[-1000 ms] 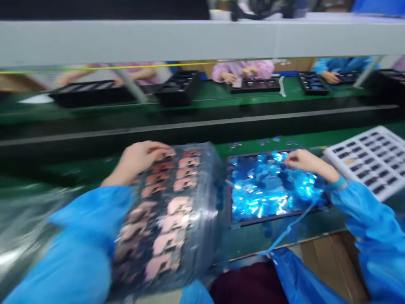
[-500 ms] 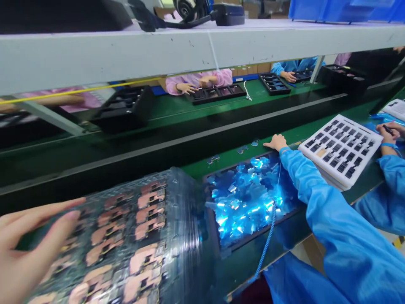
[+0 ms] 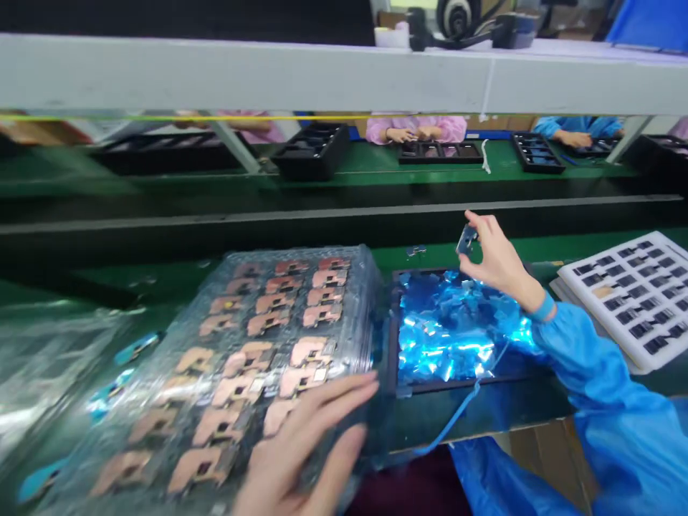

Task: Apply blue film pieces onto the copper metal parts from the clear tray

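Note:
Between thumb and index finger, my right hand (image 3: pixel 497 258) pinches a small dark circuit board (image 3: pixel 466 240), raised above the back edge of a dark-framed tray (image 3: pixel 394 337). Heaped in that tray are shiny blue film pieces (image 3: pixel 462 351). A blue band circles the right wrist. My left hand (image 3: pixel 306 444), blurred, hovers over or touches the near right corner of a clear plastic tray stack (image 3: pixel 357 308); I cannot tell which. Its fingers are apart and nothing shows in them. Copper-coloured circuit boards (image 3: pixel 236 390) fill the top tray in rows.
Another small board (image 3: pixel 416 251) lies on the green bench. White foam (image 3: pixel 639 294) at right holds rows of black parts. Blue pieces (image 3: pixel 137 347) and clear trays (image 3: pixel 48 373) are at left. A shelf (image 3: pixel 269 72) spans overhead; co-workers' hands (image 3: pixel 408 135) work beyond the belt.
The view has swung left. My left hand has moved from the left side of the plastic trays to their near right corner. My right hand has lifted a small circuit board off the bench.

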Motion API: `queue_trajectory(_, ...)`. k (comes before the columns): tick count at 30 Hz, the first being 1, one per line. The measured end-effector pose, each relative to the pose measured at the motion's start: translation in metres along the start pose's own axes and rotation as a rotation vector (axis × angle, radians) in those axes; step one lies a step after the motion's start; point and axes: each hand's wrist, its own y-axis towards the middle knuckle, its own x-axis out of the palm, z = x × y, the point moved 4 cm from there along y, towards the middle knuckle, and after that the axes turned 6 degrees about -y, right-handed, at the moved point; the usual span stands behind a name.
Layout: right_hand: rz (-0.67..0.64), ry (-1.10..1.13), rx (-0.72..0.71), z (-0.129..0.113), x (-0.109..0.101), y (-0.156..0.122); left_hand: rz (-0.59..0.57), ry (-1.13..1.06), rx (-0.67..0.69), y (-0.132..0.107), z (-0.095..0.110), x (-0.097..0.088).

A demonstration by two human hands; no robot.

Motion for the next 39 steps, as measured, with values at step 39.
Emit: queue_trajectory(39, 0.21, 0.118, -0.525, -0.125, -0.006, -0.099, 0.048, -0.925, -0.468, 0.017, -0.039, 0.119)
